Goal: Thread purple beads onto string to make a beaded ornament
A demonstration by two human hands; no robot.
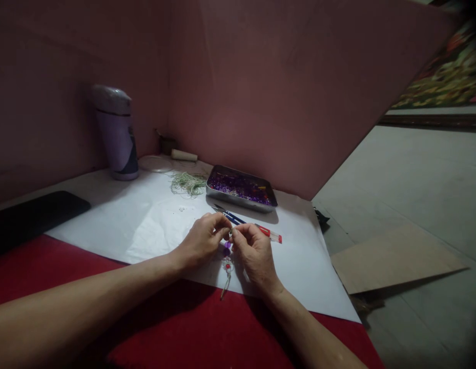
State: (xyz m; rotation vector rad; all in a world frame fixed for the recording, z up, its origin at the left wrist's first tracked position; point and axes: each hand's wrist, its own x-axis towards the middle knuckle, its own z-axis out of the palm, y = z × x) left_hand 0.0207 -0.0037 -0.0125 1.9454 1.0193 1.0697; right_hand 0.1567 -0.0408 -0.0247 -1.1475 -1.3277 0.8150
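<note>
My left hand [207,237] and my right hand [255,251] meet over the white sheet, fingertips pinched close together on the top of a beaded string [227,251]. From the fingers the string hangs down with purple beads, a clear beaded part with a red bead, and a pale cord end over the red cloth. Just behind the hands lie dark blue pointed tweezers [238,220] and a red-and-clear pen-like item [275,237]. Farther back stands a metal tray [241,204] of small purple beads. The exact grip at the fingertips is too small to make out.
A purple tumbler [117,136] stands at the back left, near a tangle of greenish thread [187,183] and a pale spool [184,155]. A black flat object [41,215] lies at left. Pink panels rise behind the white sheet [307,261]; cardboard [395,259] lies right.
</note>
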